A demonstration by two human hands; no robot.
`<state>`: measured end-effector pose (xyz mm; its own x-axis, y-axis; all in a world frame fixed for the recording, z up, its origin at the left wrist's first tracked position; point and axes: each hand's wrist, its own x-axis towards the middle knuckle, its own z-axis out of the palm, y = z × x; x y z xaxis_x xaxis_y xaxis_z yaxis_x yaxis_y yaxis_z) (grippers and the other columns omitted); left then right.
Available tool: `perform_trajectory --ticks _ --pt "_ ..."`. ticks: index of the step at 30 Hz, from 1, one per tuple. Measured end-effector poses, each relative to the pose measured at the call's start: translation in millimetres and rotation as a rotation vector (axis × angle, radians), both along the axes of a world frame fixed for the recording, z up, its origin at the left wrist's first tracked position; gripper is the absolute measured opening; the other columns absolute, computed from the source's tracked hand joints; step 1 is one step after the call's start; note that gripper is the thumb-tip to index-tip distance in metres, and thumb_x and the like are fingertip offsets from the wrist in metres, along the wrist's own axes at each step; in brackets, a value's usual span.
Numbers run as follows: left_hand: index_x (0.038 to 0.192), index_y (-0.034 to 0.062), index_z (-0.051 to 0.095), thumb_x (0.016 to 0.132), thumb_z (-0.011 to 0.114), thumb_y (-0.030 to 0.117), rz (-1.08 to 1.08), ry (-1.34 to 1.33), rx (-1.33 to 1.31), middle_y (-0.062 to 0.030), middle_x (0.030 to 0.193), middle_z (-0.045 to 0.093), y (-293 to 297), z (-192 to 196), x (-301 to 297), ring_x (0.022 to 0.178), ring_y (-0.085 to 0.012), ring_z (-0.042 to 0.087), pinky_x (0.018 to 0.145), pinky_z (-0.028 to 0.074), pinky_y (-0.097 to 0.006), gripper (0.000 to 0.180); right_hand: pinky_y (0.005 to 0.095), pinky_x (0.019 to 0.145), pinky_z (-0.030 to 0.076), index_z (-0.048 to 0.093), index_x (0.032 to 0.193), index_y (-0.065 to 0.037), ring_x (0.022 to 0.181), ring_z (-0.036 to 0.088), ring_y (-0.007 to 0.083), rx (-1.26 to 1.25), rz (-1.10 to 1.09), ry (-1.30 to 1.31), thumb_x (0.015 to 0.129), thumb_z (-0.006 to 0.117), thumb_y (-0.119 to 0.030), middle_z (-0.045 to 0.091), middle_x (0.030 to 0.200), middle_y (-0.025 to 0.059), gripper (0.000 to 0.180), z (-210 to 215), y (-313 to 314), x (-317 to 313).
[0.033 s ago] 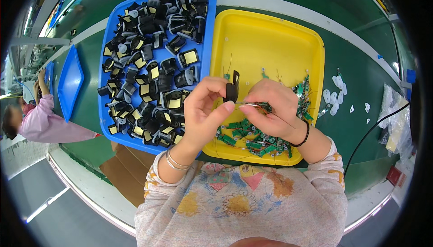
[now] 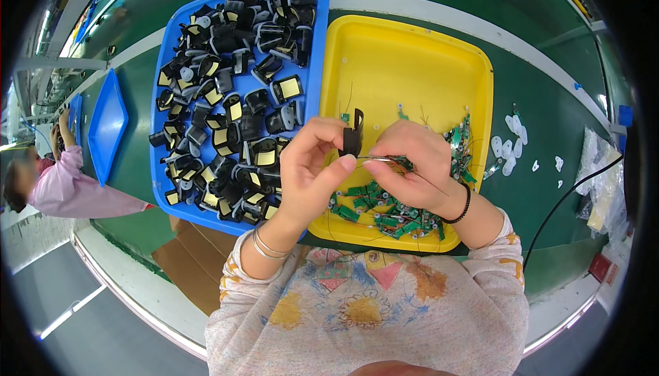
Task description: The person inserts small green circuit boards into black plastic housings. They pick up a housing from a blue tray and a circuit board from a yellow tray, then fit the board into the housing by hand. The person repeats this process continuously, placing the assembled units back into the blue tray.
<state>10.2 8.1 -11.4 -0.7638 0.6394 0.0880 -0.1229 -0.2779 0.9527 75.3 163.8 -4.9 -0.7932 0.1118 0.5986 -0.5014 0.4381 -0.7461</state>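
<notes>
My left hand (image 2: 312, 170) pinches a small black plastic part (image 2: 353, 137) and holds it upright over the yellow tray (image 2: 405, 60). My right hand (image 2: 415, 170) meets it from the right. Its fingertips grip a small green circuit board with thin wires (image 2: 397, 162), which touches the black part. A heap of similar green boards (image 2: 384, 215) lies at the near side of the yellow tray. To the left, a blue tray (image 2: 317, 67) is piled with several black parts bearing yellow patches (image 2: 226, 101).
Both trays rest on a green table (image 2: 549, 101). Small white pieces (image 2: 508, 146) lie to the right of the yellow tray, and a black cable (image 2: 570, 201) runs further right. Another blue tray (image 2: 106, 125) and a person in pink (image 2: 68, 194) are at the far left. A cardboard box (image 2: 185, 263) sits below.
</notes>
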Motion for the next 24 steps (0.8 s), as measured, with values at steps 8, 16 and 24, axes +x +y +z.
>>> perform_trajectory --ticks 8,16,24 --pt "0.088 -0.0005 0.05 0.074 0.06 -0.001 -0.017 0.069 -0.005 -0.0083 0.094 0.049 0.2 0.6 -0.2 0.089 -0.0134 0.05 0.083 0.039 -0.027 0.017 0.0311 0.056 0.042 0.057 0.078 -0.003 0.063 0.054 0.0245 0.006 0.05 -0.095 0.071 0.064 -0.005 0.056 0.072 0.0089 0.011 -1.2 0.3 -1.1" --pt "0.086 0.0006 0.051 0.07 0.067 -0.001 -0.026 0.033 -0.021 -0.0176 0.114 0.049 2.8 4.9 -4.3 0.1 -0.0178 0.053 0.089 0.041 -0.031 0.023 0.0306 0.057 0.042 0.056 0.08 -0.003 0.065 0.054 0.024 -0.006 0.062 -0.147 0.073 0.062 -0.007 0.056 0.073 0.0087 0.01 -1.1 3.5 -1.4" --pt "0.083 0.0029 0.05 0.062 0.07 0.0 0.125 0.321 -0.19 -0.0135 0.1 0.055 -5.2 2.0 -7.1 0.093 -0.0188 0.054 0.084 0.04 -0.029 0.03 0.0289 0.061 0.043 0.058 0.083 -0.004 0.068 0.055 0.0222 -0.071 0.205 -0.224 0.071 0.065 -0.013 0.058 0.078 0.0073 0.016 2.0 13.2 -5.0"
